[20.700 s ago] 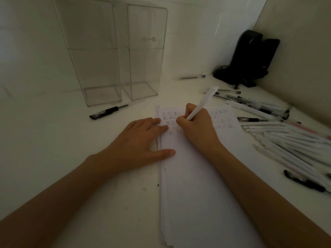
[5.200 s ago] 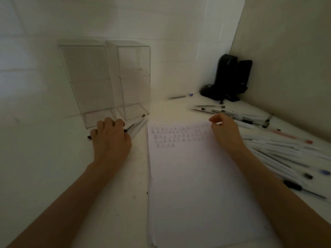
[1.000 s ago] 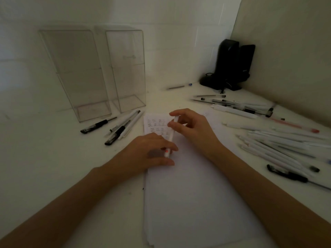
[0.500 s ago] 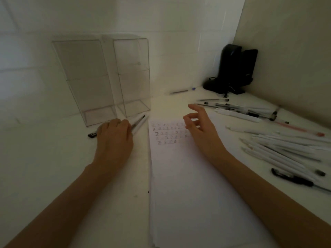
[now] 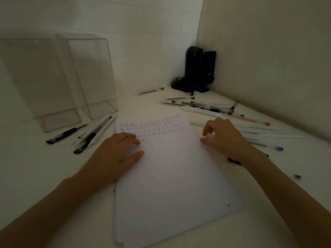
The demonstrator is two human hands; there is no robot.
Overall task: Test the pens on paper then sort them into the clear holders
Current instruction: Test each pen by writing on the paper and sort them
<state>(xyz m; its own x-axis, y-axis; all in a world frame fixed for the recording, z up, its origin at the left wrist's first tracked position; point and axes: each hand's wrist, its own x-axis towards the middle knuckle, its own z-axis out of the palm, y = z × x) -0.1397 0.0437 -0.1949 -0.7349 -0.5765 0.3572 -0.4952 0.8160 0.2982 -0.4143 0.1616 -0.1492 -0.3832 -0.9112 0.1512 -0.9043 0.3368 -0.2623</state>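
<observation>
A stack of white paper point(image 5: 170, 176) lies in front of me, with rows of small test marks point(image 5: 152, 127) along its top. My left hand point(image 5: 116, 154) rests flat on the paper's left edge, fingers straight, holding nothing. My right hand point(image 5: 225, 138) hovers at the paper's right edge with loosely curled fingers and no pen in it. Two clear holders point(image 5: 53, 83) stand at the back left, with nothing visible inside them. Several pens point(image 5: 93, 135) lie in front of the holders. A white pen point(image 5: 198, 124) lies just beyond my right fingers.
Many loose pens point(image 5: 259, 133) are scattered to the right of the paper, some white, one red-tipped, one blue-capped. A black device point(image 5: 195, 70) with a cable stands in the far corner where two walls meet. One lone pen point(image 5: 152, 90) lies near the back wall.
My left hand has left the pens by the holders and come back flat onto the paper. My right hand has moved right, to the paper's right edge near the loose pens.
</observation>
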